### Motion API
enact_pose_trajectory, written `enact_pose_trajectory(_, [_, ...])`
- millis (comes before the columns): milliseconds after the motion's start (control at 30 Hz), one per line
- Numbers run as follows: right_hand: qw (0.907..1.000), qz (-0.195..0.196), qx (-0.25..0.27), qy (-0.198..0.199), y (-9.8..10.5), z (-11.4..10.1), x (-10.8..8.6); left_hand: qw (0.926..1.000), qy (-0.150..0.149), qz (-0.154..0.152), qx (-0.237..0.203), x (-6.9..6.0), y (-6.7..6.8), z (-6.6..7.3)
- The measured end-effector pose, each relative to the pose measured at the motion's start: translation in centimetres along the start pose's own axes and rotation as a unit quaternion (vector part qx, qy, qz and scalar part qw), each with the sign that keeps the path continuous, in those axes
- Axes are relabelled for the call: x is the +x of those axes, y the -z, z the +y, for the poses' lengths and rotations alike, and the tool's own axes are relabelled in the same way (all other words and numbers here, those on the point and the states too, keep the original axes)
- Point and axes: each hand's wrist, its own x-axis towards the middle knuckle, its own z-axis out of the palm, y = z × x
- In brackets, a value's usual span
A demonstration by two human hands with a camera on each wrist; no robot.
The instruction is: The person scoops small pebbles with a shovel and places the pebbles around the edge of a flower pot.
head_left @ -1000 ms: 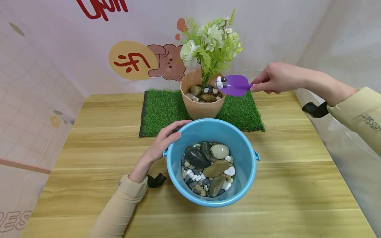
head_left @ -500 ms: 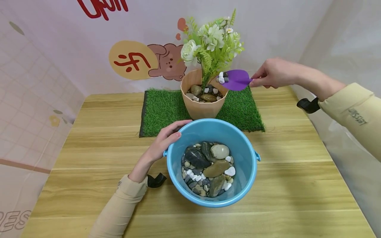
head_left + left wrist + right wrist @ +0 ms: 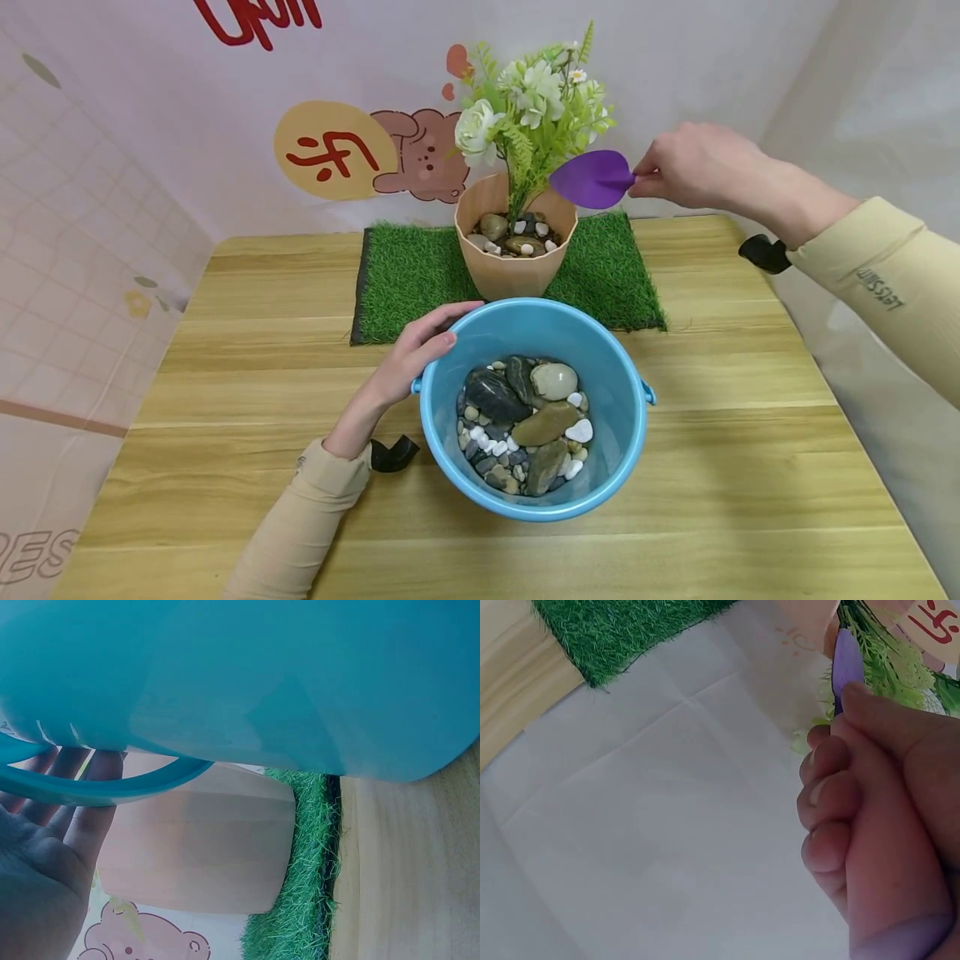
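Note:
In the head view my right hand [image 3: 701, 167] grips a small garden trowel by its handle [image 3: 892, 892]. Its purple blade [image 3: 592, 179] is tilted over the right rim of a peach flower pot [image 3: 510, 279], with no pebbles visible on it. White flowers and greenery [image 3: 536, 100] stand in the pot. Pebbles [image 3: 525, 245] lie around their stems. My left hand [image 3: 405, 354] holds the left rim of a light-blue bucket [image 3: 438, 450]. In the left wrist view its fingers [image 3: 97, 817] pass behind the bucket's handle [image 3: 150, 780] against the outer wall.
The bucket contains large dark and brown stones [image 3: 546, 423] and many small pebbles. Beneath the pot lies a green artificial-grass mat [image 3: 408, 283] on the wooden table [image 3: 247, 358]. Printed sheeting [image 3: 675, 75] rises behind the table and at both sides.
My right hand has risen and tipped the trowel; its pebbles have left the visible blade. A pale pebble now shows on the brown stone in the pot. The left hand and bucket stay put.

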Motion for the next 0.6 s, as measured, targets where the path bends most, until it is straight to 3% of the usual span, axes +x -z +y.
enact_pose_trajectory(233, [0.9992,-0.005,-0.035,-0.015,0.4,-0.4,-0.1,1.0,0.0,0.0,0.0,0.0,0.0,-0.2])
enact_pose_trajectory(600, [0.9989,0.012,-0.045,0.0,-0.2,-0.8,-1.1,1.0,0.001,-0.001,-0.001,-0.1,0.0,0.1])
